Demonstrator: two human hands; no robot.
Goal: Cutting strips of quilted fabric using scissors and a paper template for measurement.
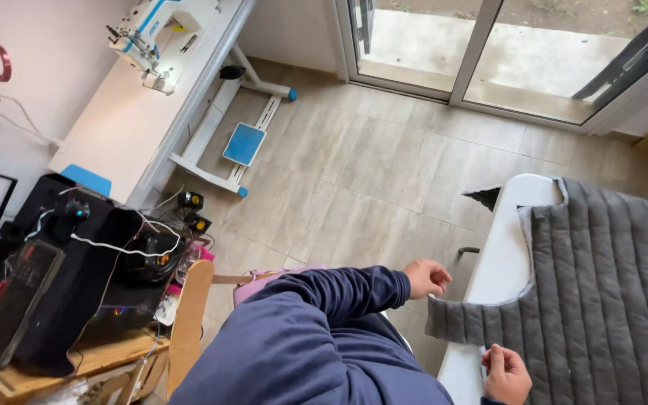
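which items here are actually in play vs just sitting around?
In play:
- left hand, at the edge of the grey quilted fabric
- right hand, on the fabric's near edge
- white table under the fabric

Lying about:
- sewing machine on its table
- blue pedal
- black speaker with cables
- wooden chair

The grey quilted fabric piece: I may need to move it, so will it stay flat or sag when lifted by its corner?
The grey quilted fabric would probably sag: its corner by the left hand already hangs past the white table edge. The stitched padding suggests some body, likely light for its size. The right hand rests at its near edge.
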